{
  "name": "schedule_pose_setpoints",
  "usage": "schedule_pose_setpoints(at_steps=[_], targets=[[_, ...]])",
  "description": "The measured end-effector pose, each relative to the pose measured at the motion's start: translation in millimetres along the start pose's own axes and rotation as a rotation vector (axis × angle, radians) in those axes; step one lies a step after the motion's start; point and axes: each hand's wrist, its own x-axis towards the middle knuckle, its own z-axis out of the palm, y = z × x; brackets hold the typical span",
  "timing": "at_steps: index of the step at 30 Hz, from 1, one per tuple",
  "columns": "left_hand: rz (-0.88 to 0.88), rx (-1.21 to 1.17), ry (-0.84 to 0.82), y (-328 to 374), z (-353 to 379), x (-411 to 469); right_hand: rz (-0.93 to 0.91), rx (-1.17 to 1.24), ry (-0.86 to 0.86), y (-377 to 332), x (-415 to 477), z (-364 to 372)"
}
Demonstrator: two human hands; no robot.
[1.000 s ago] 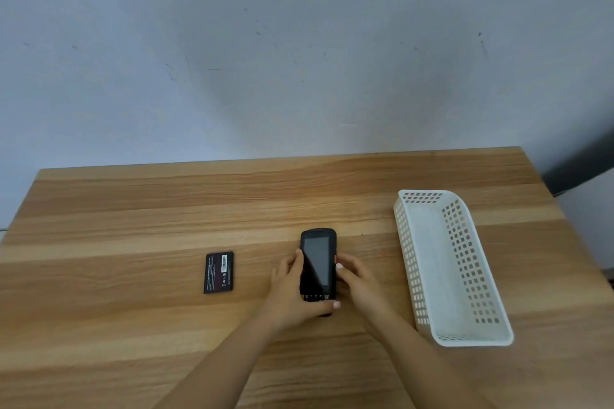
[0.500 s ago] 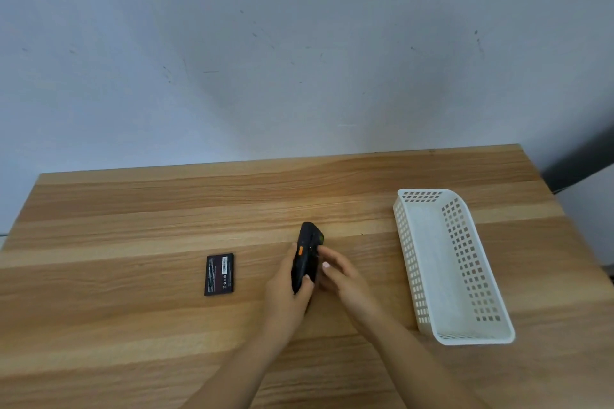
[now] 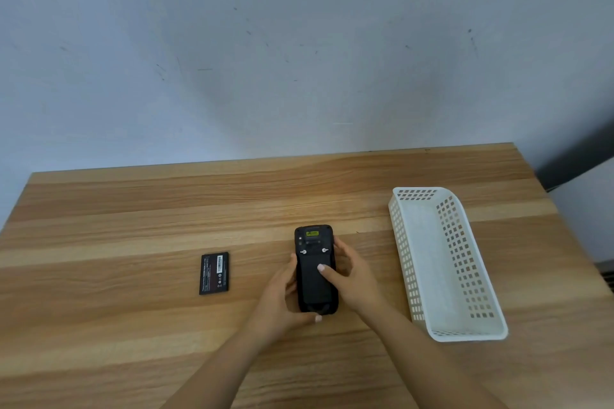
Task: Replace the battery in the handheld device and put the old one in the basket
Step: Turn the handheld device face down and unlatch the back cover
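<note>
The black rectangular handheld device (image 3: pixel 315 271) lies back-up near the middle of the light wooden worktop (image 3: pixel 133 216), its long axis running near to far. I see a small yellow-green label at its far end and two silver screw-like fasteners just below that, at the top of the dark back cover.

My left hand (image 3: pixel 282 300) wraps the device's left edge, with the thumb curled around the near end, so its fingers are closed on the casing. My right hand (image 3: pixel 352 276) grips the right edge; its thumb tip presses on the back cover near the middle while the other fingers curve along the right side. Both hands hold the device firmly, and whether it rests on the worktop or sits slightly lifted I cannot tell.

To the left, well apart from the hands, a flat black rectangular battery (image 3: pixel 214 273) with a white barcode label lies on the worktop, untouched. To the right stands a white perforated plastic basket (image 3: pixel 403 262), long and narrow, with nothing visible inside it. Beyond the far edge of the worktop rises a pale grey scuffed wall (image 3: pixel 299 60).
</note>
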Motion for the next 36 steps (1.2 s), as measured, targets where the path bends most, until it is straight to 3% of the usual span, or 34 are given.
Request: schedule_pose_setpoints(at_steps=[9,17,22,28,36], targets=[[0.035,0.359,0.149,3,9,3,-0.003,-0.080,0.004,-1,7,5],[0.002,0.313,0.073,6,2,4,0.061,-0.205,0.021,13,15,5],[-0.030,0.308,0.209,16,-27,23,0.031,-0.185,-0.004,6,31,-13],[0.031,0.364,0.111,24,-39,57,-0.005,-0.281,-0.127,0,52,-22],[0.050,0.323,0.193,17,-39,69,0.001,-0.240,-0.096,5,57,-20]])
